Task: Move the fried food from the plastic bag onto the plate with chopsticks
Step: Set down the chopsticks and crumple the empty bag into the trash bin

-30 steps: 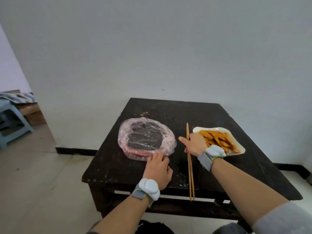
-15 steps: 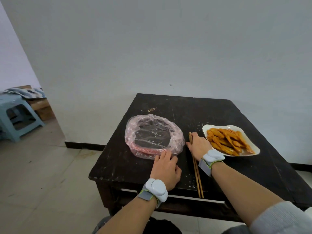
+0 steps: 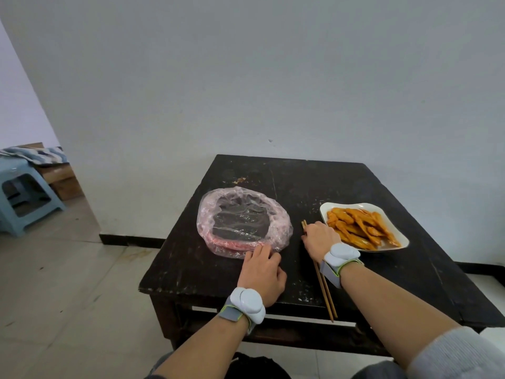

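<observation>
1. Head camera, looking forward and down: a dark, scuffed wooden desk [image 3: 355, 187] stands against a pale wall, with two bare forearms reaching onto it from below.
2. Left of centre on the desk lies a clear, pinkish plastic bag [image 3: 243, 221], rolled open into a wide ring; the dark desk shows through its flattened middle and a reddish fold runs along its near edge.
3. Toward the right side of the desk sits a white plate [image 3: 395, 228], heaped with orange-brown strips of fried food [image 3: 360, 227]. All the fried food that can be seen is on the plate.
4. Between bag and plate a pair of wooden chopsticks [image 3: 323, 288] lies flat on the desk, its near ends reaching past the front edge.
5. The left hand [image 3: 262, 272] rests palm down on the desk, fingers together and loosely curled, their tips touching the bag's near edge.
6. The right hand [image 3: 319, 239] lies over the far part of the chopsticks, just beside the plate, fingers bent down onto them; whether it pinches them or only rests on them cannot be told.
7. Each wrist carries a white pod on a grey strap, and a grey sleeve [image 3: 459, 354] shows at the lower right.
8. At far left, a light blue plastic stool [image 3: 24, 198] stands on the tiled floor.
</observation>
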Tool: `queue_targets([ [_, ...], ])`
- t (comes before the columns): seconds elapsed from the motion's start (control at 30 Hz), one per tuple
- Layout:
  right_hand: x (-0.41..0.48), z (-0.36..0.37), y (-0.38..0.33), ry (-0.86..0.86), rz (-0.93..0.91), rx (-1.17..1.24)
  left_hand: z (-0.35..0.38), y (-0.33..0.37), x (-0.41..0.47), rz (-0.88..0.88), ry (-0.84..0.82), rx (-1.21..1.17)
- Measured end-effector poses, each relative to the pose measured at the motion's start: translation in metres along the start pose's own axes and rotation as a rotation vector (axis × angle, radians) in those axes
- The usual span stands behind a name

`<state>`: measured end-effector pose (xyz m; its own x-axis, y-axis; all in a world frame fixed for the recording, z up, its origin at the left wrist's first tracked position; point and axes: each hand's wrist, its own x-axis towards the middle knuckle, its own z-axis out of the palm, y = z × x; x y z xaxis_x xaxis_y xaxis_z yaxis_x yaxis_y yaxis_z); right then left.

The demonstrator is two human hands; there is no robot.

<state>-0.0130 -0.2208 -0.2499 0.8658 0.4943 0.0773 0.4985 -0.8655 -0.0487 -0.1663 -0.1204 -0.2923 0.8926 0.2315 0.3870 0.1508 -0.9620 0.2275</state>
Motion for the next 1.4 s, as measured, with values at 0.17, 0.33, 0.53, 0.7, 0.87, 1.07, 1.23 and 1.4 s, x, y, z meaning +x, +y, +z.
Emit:
queue_targets([
  [0.17,-0.005,-0.012,0.002,0.112,-0.118,0.025,-0.006,-0.003,0.001,-0.011,0.055,-0.128],
  [0.33,0.0,-0.019,0.003,0.176,-0.304,-0.023,-0.032,-0.029,0.023,-0.073,0.267,-0.14],
  [0.53,0.007,-0.016,-0.014,0.042,-0.45,-0.105,-0.069,-0.083,0.064,-0.445,0.301,-0.052],
  [0.7,0.016,-0.005,-0.018,-0.034,-0.489,-0.083,-0.07,-0.117,0.08,-0.755,0.196,-0.255],
  [0.87,0.023,0.0,-0.017,-0.089,-0.436,0.047,-0.06,-0.123,0.085,-0.913,0.222,-0.826],
  [1.07,0.036,-0.007,-0.011,-0.059,-0.119,0.309,-0.056,-0.106,0.072,-0.678,0.199,-0.777],
  [1.23,0.038,-0.013,-0.007,-0.085,0.197,0.734,-0.051,-0.089,0.051,-0.296,0.147,-0.365],
  [1.4,0.03,-0.014,-0.01,-0.129,0.442,1.239,-0.046,-0.064,0.027,0.118,-0.01,-0.039],
])
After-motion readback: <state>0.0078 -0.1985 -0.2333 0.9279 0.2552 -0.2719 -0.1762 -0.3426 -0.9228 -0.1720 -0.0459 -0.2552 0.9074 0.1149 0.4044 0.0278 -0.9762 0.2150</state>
